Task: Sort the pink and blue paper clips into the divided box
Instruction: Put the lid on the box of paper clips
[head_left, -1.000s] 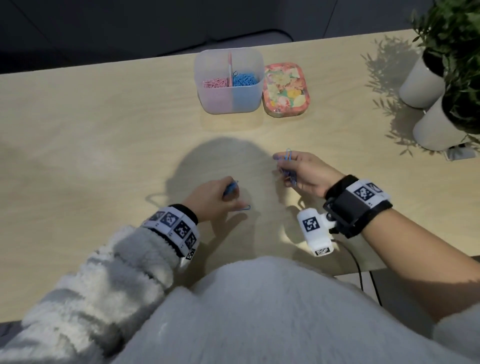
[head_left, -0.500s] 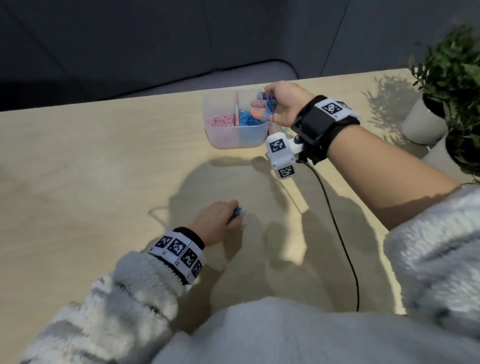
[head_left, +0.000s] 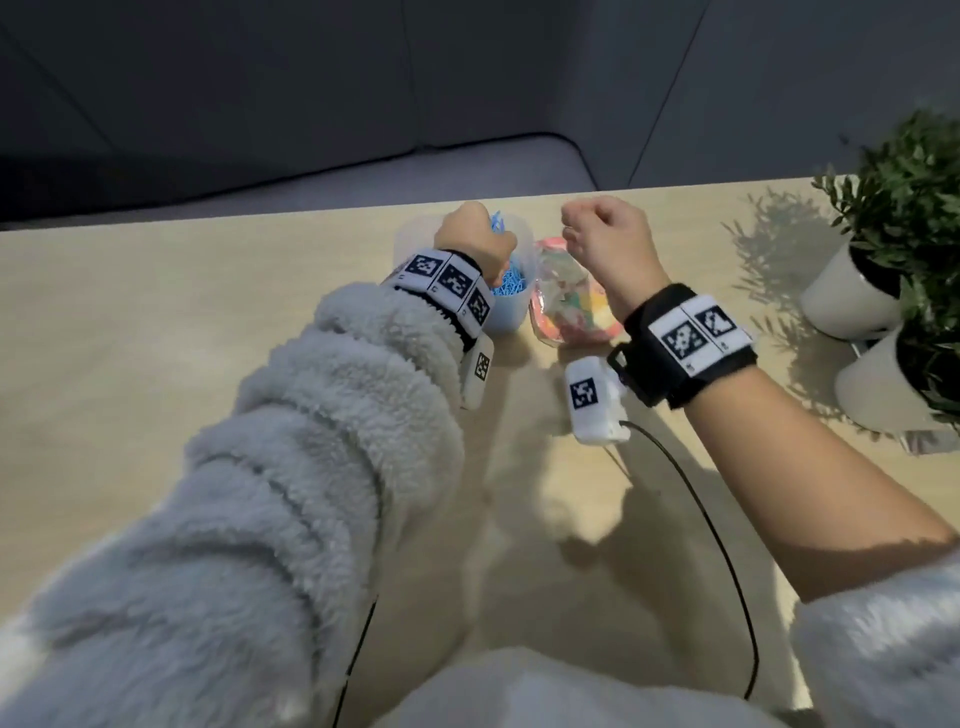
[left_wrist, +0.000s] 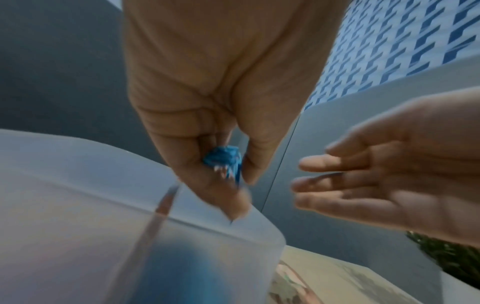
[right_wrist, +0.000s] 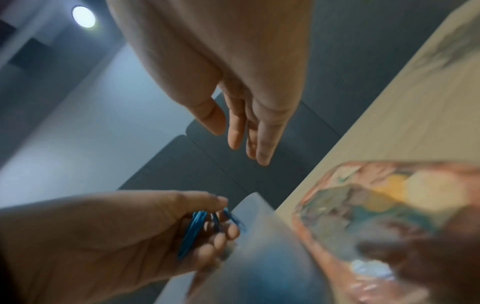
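Observation:
The translucent divided box (head_left: 506, 317) stands at the table's far edge. A heap of blue paper clips (head_left: 511, 285) shows in its right compartment. My left wrist hides the left compartment. My left hand (head_left: 493, 228) hovers over the box (left_wrist: 78, 185) and pinches a small bunch of blue clips (left_wrist: 223, 162) between thumb and fingers, just above the rim. My right hand (head_left: 582, 228) is in the air to the right of the box, above the floral tin. Its fingers (right_wrist: 262, 144) are relaxed and hold nothing.
A floral tin (head_left: 566, 306) lies right of the box, touching or nearly touching it. Two white plant pots (head_left: 852, 296) (head_left: 883, 389) stand at the right edge. A black cable (head_left: 701, 519) trails from my right wrist across the table. Beyond the table's far edge is a grey seat.
My left hand lifted its blue clips off the table and carried them forward over the box. My right hand let its blue clips go at the box and drew away to the right, empty.

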